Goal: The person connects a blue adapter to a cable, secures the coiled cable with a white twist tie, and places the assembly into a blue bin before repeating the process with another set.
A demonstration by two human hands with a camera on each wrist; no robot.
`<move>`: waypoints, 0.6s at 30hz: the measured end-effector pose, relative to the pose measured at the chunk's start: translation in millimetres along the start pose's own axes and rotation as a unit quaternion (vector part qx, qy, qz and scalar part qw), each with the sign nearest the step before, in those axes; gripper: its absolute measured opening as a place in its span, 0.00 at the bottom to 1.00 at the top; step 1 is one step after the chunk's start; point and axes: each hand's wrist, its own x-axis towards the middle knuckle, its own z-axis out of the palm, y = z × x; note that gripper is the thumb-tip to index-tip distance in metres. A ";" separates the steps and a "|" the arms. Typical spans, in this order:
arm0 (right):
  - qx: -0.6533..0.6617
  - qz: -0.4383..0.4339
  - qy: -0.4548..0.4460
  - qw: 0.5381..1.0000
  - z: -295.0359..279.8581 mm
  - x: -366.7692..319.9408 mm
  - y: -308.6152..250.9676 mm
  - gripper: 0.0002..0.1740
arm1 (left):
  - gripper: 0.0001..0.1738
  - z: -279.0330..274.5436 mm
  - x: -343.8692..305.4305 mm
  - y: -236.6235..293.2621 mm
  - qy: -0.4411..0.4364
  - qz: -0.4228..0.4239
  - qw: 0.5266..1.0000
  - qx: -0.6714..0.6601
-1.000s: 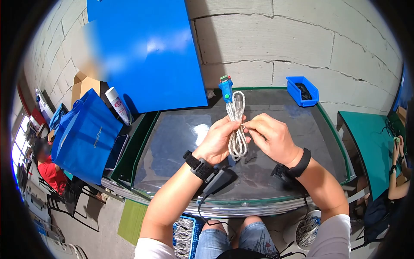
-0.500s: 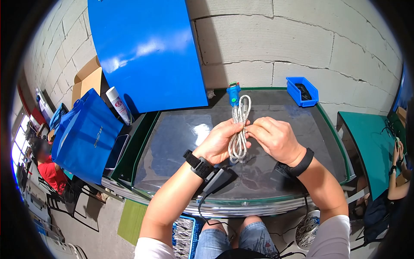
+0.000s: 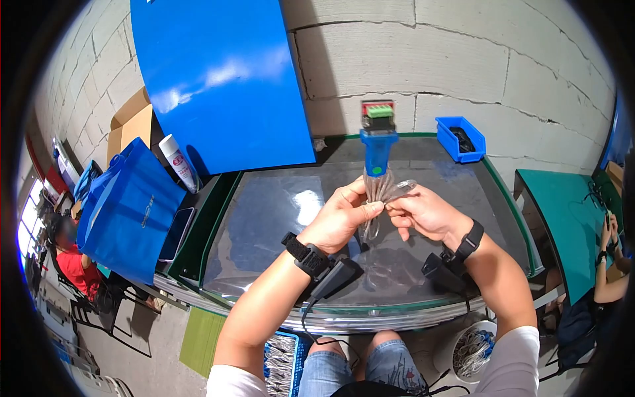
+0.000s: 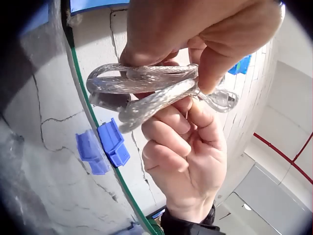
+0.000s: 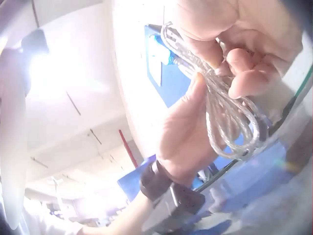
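Note:
A coiled cable [image 3: 380,188] in a clear sheath over silvery braid hangs in front of me, bundled at its middle. Its blue connector housing [image 3: 377,155] points up, with a green terminal block [image 3: 380,112] on top. My left hand [image 3: 345,215] grips the bundle between thumb and fingers. On the other side, my right hand [image 3: 426,212] has its fingers curled, with thumb and forefinger pinching at a thin tie [image 4: 196,91] around the coil. The coil's loops [image 5: 230,127] spread below both hands in the right wrist view.
A blue bin [image 3: 463,140] with dark items stands at the table's back right. To the left are a blue bag [image 3: 132,212], a spray can [image 3: 178,162] and a phone-like tablet [image 3: 176,233]. Below the table stand a crate [image 3: 301,357] and a bucket [image 3: 444,360] of cables.
The cable has tipped so its blue connector rises and faces me more, while the lower loops have swung away. My right hand has turned a little at the tie; the left keeps its grip.

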 end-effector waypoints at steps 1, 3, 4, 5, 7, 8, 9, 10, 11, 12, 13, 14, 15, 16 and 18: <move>-0.005 0.013 -0.004 1.000 -1.8 -1.5 -1.2 0.09 | 0.20 -0.8 0.1 -0.8 -0.006 -0.009 1.000 0.007; -0.019 -0.002 0.005 1.000 -2.1 0.0 0.2 0.08 | 0.19 -2.6 0.7 -2.7 -0.012 -0.018 1.000 0.014; -0.033 -0.018 0.014 0.999 -1.2 1.0 0.4 0.08 | 0.18 -3.6 0.9 -3.8 0.010 -0.025 0.999 -0.020; -0.034 -0.019 0.013 0.999 4.9 1.7 0.7 0.08 | 0.18 -4.3 1.3 -4.0 0.033 -0.033 0.997 -0.054; -0.215 -0.185 0.180 0.942 21.5 2.5 1.1 0.06 | 0.18 -4.7 2.8 -2.4 0.049 -0.039 0.993 -0.097; -0.214 -0.187 0.179 0.942 22.0 1.3 -0.6 0.06 | 0.18 -4.7 3.3 -1.4 0.064 -0.049 0.987 -0.142; -0.347 -0.269 0.200 0.876 21.6 -0.2 -2.0 0.06 | 0.17 -3.1 2.3 2.2 0.078 -0.048 0.983 -0.160; -0.470 -0.343 0.215 0.784 21.9 -1.4 -3.1 0.08 | 0.17 -6.4 2.5 1.6 0.078 -0.048 0.983 -0.159; -0.478 -0.333 0.224 0.781 23.5 -2.8 -3.2 0.09 | 0.17 -11.9 3.0 -0.7 0.071 -0.058 0.979 -0.182; -0.478 -0.333 0.223 0.782 22.7 -1.7 -2.0 0.09 | 0.17 -15.0 3.2 -1.9 0.065 -0.068 0.974 -0.205; -0.502 -0.357 0.225 0.755 20.8 0.1 -0.2 0.07 | 0.16 -15.3 3.0 -1.5 0.053 -0.067 0.976 -0.202; -0.524 -0.380 0.227 0.728 19.5 1.2 0.9 0.06 | 0.16 -15.0 2.8 -1.2 0.054 -0.068 0.975 -0.203; -0.524 -0.379 0.227 0.728 18.9 1.4 0.9 0.06 | 0.16 -14.2 2.9 -1.3 0.059 -0.072 0.974 -0.205; -0.535 -0.390 0.221 0.716 18.4 1.4 0.5 0.04 | 0.17 -13.0 3.0 -1.4 0.064 -0.077 0.973 -0.208; -0.546 -0.399 0.214 0.704 20.1 -0.2 -0.8 0.03 | 0.16 -8.0 2.9 -0.1 0.073 -0.073 0.976 -0.189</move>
